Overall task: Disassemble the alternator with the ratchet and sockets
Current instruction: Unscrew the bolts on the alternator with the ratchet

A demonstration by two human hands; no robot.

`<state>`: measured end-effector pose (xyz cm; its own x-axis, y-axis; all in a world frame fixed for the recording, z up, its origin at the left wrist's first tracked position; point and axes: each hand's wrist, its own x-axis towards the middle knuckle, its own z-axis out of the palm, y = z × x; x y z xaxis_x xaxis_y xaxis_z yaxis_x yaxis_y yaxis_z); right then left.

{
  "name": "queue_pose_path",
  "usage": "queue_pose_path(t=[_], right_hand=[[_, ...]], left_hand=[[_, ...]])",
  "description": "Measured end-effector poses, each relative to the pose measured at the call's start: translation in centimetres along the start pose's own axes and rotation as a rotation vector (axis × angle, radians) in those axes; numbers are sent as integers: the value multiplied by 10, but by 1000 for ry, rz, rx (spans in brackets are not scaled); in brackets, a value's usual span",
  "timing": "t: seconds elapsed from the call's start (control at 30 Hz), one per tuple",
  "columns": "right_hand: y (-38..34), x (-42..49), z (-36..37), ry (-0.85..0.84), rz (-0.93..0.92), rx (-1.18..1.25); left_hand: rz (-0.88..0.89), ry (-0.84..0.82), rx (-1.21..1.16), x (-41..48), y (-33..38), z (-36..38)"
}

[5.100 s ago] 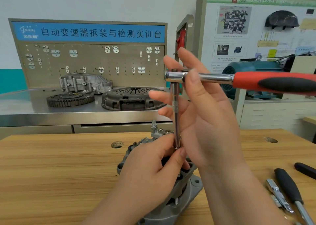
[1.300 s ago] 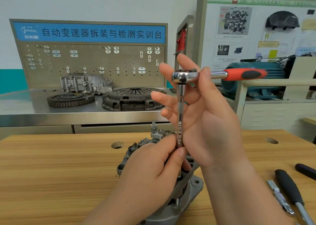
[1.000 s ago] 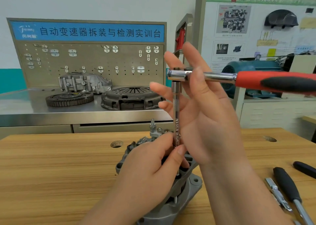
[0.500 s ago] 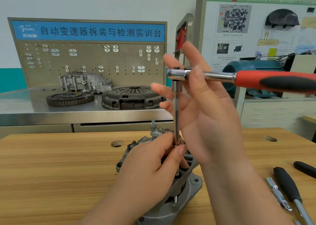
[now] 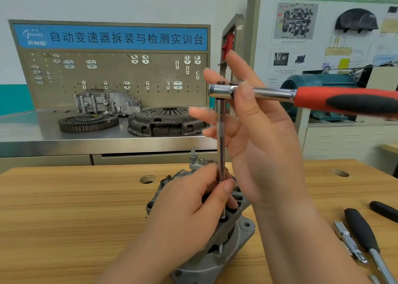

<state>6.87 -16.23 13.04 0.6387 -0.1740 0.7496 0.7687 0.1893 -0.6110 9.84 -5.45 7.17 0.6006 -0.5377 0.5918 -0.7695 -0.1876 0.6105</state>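
Ratchet set on an alternator at a wooden bench
The bench fills the lower frame, with two round holes in its top and black-handled tools lying at 4 o'clock; behind it at 9 o'clock a steel counter carries a ring gear, a clutch cover and a grey housing under a pegboard, and a teal motor sits at 2 o'clock below a chart panel. The grey cast alternator stands at 6 o'clock, a threaded stud at its top. An upright extension runs from it to the ratchet, whose red-and-black handle points to 3 o'clock. The left hand pinches the extension's lower end; the right hand, fingers nearly straight, pinches the ratchet's neck under its thumb. The blue banner reads 自动变速器拆装与检测实训台; the panel's print is too small to read
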Motion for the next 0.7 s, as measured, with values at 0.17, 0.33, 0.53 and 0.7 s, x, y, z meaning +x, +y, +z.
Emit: queue_pose_path(t=[0.17, 0.33, 0.53, 0.7], right_hand=[[-1, 3, -3, -30, 257, 245], [1, 0, 0, 29, 34, 91], [2, -1, 2, 29, 8, 59], [1, 2, -2, 12, 255, 270]], left_hand=[[50, -11, 40, 1, 0, -1], [1, -12, 38, 1, 0, -2], [-11, 0, -6, 0, 1, -2], [29, -15, 68, -1, 0, -3]])
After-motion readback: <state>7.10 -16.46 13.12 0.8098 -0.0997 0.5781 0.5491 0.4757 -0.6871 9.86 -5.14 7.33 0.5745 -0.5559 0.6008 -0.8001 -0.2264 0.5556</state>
